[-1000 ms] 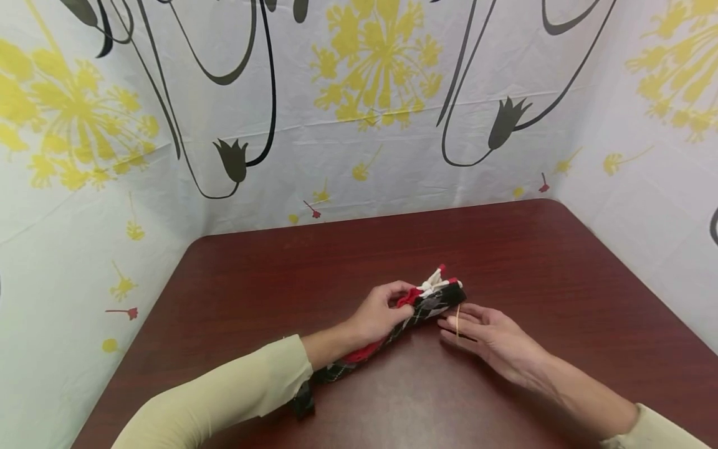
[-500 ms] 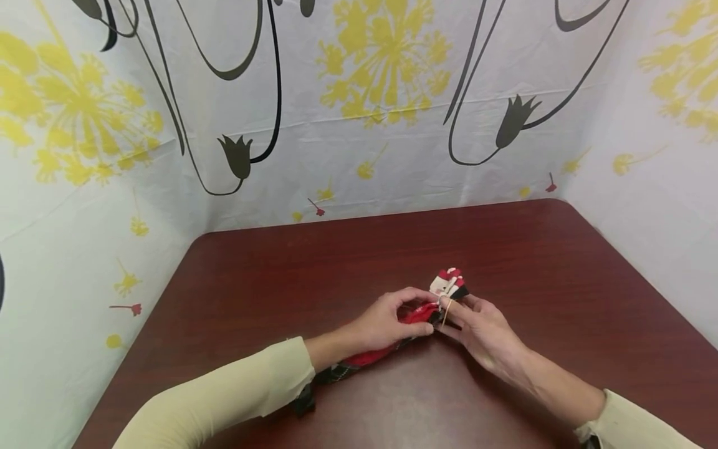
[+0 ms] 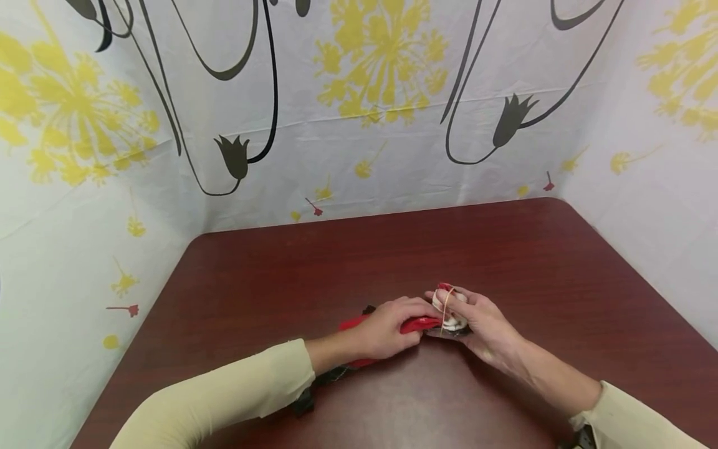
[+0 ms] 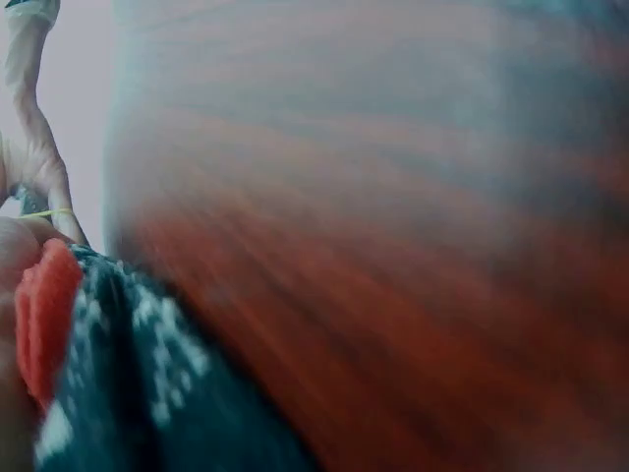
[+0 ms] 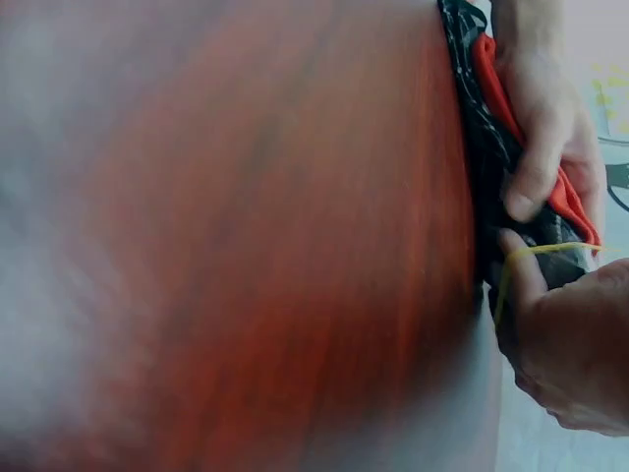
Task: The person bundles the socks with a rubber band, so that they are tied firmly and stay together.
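Observation:
A long roll of cloth, black argyle with red (image 3: pixel 419 324), lies aslant on the table. My left hand (image 3: pixel 387 330) grips it near its far right end, thumb along the near side. At that end a white part (image 3: pixel 455 322) with some red sticks out between the fingers of my right hand (image 3: pixel 488 324), which are curled round it. A thin yellowish rubber band (image 5: pixel 545 248) is looped over the right fingers and stretched across the roll's end. The left wrist view shows the roll's dark patterned cloth (image 4: pixel 177 383) up close. What the white part is, I cannot tell.
The dark red-brown table (image 3: pixel 269 274) has rounded far corners. White sheeting (image 3: pixel 314 149) printed with yellow and grey flowers hangs close behind and beside it. A dark piece of the roll's tail (image 3: pixel 304 402) lies below the left sleeve. A dark watch (image 3: pixel 586 438) shows at the right cuff.
My right hand, with the rubber band over its fingers, has come left and closed round the roll's end. The white tips have turned toward me. My left hand has slid slightly right along the roll.

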Motion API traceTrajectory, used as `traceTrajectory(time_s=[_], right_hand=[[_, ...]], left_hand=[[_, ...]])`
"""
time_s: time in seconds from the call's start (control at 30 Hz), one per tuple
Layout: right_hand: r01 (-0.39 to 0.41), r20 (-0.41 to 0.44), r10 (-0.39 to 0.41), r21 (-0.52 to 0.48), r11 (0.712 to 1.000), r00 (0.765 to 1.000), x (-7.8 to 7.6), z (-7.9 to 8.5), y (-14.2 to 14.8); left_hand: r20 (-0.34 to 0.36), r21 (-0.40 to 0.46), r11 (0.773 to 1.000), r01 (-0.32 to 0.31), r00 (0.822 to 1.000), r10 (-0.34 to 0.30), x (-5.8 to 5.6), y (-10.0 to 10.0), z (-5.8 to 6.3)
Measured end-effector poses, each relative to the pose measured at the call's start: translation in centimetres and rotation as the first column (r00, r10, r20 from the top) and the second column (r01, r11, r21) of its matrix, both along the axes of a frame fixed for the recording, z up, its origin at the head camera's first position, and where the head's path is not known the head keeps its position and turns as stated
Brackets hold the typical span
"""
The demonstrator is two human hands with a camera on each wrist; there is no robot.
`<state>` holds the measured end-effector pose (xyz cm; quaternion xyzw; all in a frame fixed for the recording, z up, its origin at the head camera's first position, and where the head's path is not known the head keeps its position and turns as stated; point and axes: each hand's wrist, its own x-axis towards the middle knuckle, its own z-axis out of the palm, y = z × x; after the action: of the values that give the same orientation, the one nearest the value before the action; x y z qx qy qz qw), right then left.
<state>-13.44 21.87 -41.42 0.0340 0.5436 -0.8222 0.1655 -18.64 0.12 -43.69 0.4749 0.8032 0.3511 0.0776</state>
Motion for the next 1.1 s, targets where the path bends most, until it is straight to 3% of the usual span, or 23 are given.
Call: traceTrajectory(time_s=[0.2, 0.37, 0.5, 0.63, 0.7, 0.83, 0.93, 1.1], right_hand=[[-0.062, -0.004, 0.062, 0.027, 0.998, 0.998, -0.3, -0.3, 0.1], [-0.044, -0.058, 0.051, 0.114, 0.992, 0.997, -0.2, -0.8, 0.1], [-0.025, -0.065, 0.036, 0.152, 0.988, 0.997, -0.5, -0.9, 0.1], [-0.047, -0.035, 0.054, 0.157, 0.986, 0.998, -0.8, -0.9, 0.0], [-0.065, -0.025, 0.07, 0.158, 0.985, 0.997, -0.9, -0.9, -0.1], [-0.073, -0.009, 0.075, 0.15, 0.986, 0.997, -0.9, -0.8, -0.1], [-0.05, -0.018, 0.054, 0.169, 0.984, 0.998, -0.9, -0.7, -0.1], [-0.041, -0.035, 0.049, 0.222, 0.974, 0.998, -1.0, -0.4, 0.0]], left_hand=[[-0.058, 0.019, 0.998, 0.061, 0.997, -0.06, 0.1, 0.1, 0.0], [-0.135, -0.058, 0.998, -0.001, 0.991, -0.007, 0.9, 0.3, 0.2], [-0.297, -0.126, 0.989, -0.073, 0.954, 0.033, 1.7, 0.5, 0.0], [-0.416, -0.112, 0.993, -0.049, 0.91, -0.002, 1.6, 0.6, -0.3], [-0.429, -0.102, 0.994, -0.026, 0.903, -0.02, 1.6, 0.6, -0.3], [-0.409, -0.085, 0.996, -0.032, 0.912, -0.005, 1.7, 0.4, -0.1], [-0.41, -0.072, 0.992, -0.103, 0.91, 0.065, 1.9, 0.4, -0.1], [-0.46, -0.092, 0.973, -0.214, 0.875, 0.149, 2.1, 0.8, -0.1]])
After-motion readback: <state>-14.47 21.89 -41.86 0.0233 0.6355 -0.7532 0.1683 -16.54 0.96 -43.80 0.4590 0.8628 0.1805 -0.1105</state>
